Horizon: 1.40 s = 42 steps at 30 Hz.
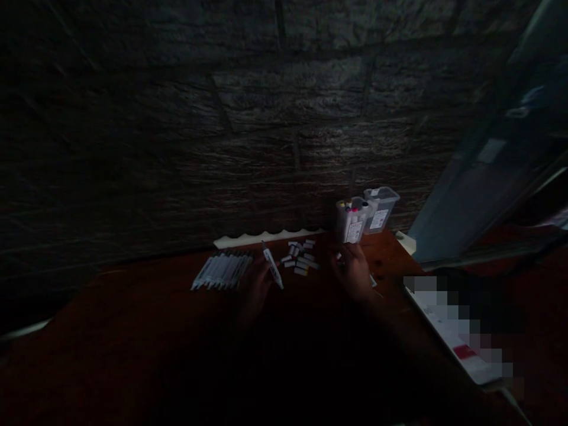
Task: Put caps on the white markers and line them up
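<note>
My left hand (256, 283) is closed around a white marker (272, 267), which tilts with its dark tip toward the wall. To its left lies a row of white markers (222, 269) side by side on the wooden table. Between my hands is a loose cluster of short white marker caps (302, 257). My right hand (354, 273) has curled fingers near the caps, with a small white piece showing at its fingertips; too dark to tell exactly what it is. Beside that hand, a white pen-like piece (373, 281) shows partly from behind it.
A clear plastic box (350, 228) with several markers stands at the back right, next to another clear box (382, 213). A wavy white strip (266, 238) lies along the brick wall (266, 130). A white panel (452, 337) leans at the right table edge.
</note>
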{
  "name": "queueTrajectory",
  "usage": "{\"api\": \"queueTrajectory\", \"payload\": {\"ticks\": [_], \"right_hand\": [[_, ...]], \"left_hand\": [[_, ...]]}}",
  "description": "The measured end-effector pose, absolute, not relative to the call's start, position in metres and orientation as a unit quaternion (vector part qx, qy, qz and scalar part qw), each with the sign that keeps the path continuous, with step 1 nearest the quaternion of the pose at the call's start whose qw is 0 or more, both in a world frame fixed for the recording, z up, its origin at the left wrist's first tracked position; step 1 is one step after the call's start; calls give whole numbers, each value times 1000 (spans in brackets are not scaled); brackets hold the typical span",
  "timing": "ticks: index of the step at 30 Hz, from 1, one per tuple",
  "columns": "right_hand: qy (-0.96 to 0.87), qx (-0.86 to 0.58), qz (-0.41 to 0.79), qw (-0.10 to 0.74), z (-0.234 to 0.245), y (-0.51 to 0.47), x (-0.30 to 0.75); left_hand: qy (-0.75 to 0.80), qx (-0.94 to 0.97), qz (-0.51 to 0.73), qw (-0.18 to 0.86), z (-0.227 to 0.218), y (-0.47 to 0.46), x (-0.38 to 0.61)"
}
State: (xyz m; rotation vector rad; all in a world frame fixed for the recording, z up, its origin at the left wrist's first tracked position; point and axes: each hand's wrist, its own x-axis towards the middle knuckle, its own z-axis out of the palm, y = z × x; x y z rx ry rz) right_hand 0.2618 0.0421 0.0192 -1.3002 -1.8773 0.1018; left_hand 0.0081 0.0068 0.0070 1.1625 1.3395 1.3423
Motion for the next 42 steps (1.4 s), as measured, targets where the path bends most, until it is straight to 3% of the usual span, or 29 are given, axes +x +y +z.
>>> {"api": "queueTrajectory", "payload": {"ticks": [13, 18, 25, 31, 42], "right_hand": [[-847, -450, 41, 281, 6, 46, 240], [-827, -476, 44, 294, 6, 61, 251], [-814, -491, 17, 309, -20, 23, 256], [-808, -517, 46, 278, -3, 26, 250], [-776, -458, 130, 414, 11, 34, 246]], "left_hand": [[404, 320, 639, 571, 21, 12, 20], [397, 338, 654, 549, 28, 20, 9], [474, 301, 592, 579, -7, -11, 14], [444, 331, 593, 584, 14, -9, 18], [395, 403, 549, 616, 18, -5, 23]]}}
